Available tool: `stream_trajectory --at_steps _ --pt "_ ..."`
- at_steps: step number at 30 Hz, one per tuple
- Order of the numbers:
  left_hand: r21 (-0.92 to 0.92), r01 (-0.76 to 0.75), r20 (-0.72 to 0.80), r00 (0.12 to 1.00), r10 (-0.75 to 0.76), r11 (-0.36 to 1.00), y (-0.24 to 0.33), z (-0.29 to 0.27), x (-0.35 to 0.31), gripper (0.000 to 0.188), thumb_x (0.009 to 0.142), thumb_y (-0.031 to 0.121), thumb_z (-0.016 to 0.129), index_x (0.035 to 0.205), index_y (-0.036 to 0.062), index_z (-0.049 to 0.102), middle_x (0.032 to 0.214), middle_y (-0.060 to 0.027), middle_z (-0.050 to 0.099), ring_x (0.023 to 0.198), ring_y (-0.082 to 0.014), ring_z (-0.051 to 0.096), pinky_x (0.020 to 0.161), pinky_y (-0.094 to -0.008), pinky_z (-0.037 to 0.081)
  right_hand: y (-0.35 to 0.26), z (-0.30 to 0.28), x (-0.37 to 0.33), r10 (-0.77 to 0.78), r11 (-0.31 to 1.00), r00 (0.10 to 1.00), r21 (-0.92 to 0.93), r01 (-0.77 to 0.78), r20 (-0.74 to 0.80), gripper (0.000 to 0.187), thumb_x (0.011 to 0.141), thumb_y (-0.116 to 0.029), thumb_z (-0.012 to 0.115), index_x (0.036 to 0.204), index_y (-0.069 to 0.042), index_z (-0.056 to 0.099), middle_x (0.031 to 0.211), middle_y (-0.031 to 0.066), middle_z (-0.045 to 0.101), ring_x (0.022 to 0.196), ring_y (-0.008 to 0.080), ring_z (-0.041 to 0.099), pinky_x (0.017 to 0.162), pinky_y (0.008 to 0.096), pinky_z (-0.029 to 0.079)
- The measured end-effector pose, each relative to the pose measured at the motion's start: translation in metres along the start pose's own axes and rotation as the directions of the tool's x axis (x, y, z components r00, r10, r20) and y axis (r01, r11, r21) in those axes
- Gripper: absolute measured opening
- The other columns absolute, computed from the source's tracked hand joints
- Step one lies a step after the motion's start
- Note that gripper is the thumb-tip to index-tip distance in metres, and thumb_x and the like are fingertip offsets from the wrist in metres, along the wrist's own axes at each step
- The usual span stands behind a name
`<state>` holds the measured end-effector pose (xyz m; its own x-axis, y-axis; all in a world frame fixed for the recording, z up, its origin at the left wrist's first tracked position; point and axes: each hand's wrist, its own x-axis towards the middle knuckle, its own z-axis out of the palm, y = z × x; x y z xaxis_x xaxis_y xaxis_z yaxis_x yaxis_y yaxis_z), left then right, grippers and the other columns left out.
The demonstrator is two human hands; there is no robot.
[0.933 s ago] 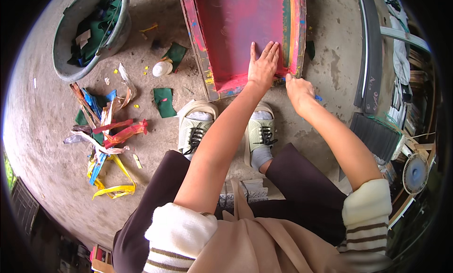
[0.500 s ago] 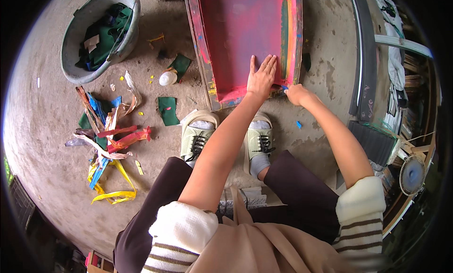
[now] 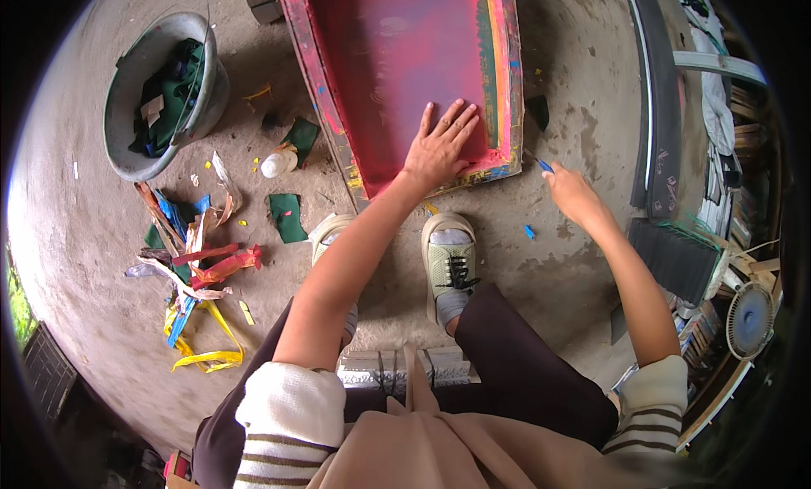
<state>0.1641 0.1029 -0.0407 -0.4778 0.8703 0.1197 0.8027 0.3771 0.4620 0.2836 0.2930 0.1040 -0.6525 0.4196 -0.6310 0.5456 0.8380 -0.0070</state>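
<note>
My left hand [image 3: 439,147] lies flat with fingers spread on the near end of a paint-stained screen printing frame [image 3: 323,79]. The frame has pink and red smears over its surface, with green and yellow streaks along the right side. Off its near right corner, my right hand [image 3: 579,193] is closed round a small blue-handled tool [image 3: 545,165]. A thin dark tip points from the tool toward the frame, apart from it; its exact kind is too small to tell.
A grey bucket [image 3: 221,87] with dark green cloth stands at left. Below it lies a heap of coloured torn strips [image 3: 224,269]. A white bottle [image 3: 279,163], a green scrap [image 3: 287,218] and a blue scrap [image 3: 530,232] are on the floor. A fan [image 3: 749,320] is at right.
My right hand has drawn the blue tool away from the frame's corner, to the right and slightly nearer. My left hand stays on the frame, its fingers now more spread. The view has shifted.
</note>
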Motion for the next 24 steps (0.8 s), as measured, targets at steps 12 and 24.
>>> stream_trajectory --at_steps 12,24 --pt "0.112 -0.027 0.053 0.998 0.021 0.993 -0.01 -0.003 0.022 0.108 0.064 0.058 0.07 0.146 0.0143 0.015 0.153 -0.0064 0.012 0.141 -0.0334 0.007 0.101 -0.0714 0.011 -0.023 0.021 -0.003 -0.097 0.985 0.994 0.151 0.088 0.059 0.033 0.097 -0.034 0.039 0.105 -0.004 0.05 0.077 0.0235 0.063 0.077 0.0438 0.061 0.066 0.0527 0.047" --pt "0.252 -0.086 0.057 0.996 0.074 0.964 0.015 0.009 0.014 0.051 0.083 0.036 0.055 0.131 0.025 0.04 0.149 -0.016 0.018 0.138 -0.0421 0.01 0.09 -0.0821 0.011 -0.031 0.034 0.018 -0.381 0.92 0.922 -0.127 0.37 -0.076 0.03 0.095 -0.027 0.042 0.095 -0.003 0.059 0.075 0.018 0.066 0.076 0.0349 0.065 0.067 0.0468 0.051"
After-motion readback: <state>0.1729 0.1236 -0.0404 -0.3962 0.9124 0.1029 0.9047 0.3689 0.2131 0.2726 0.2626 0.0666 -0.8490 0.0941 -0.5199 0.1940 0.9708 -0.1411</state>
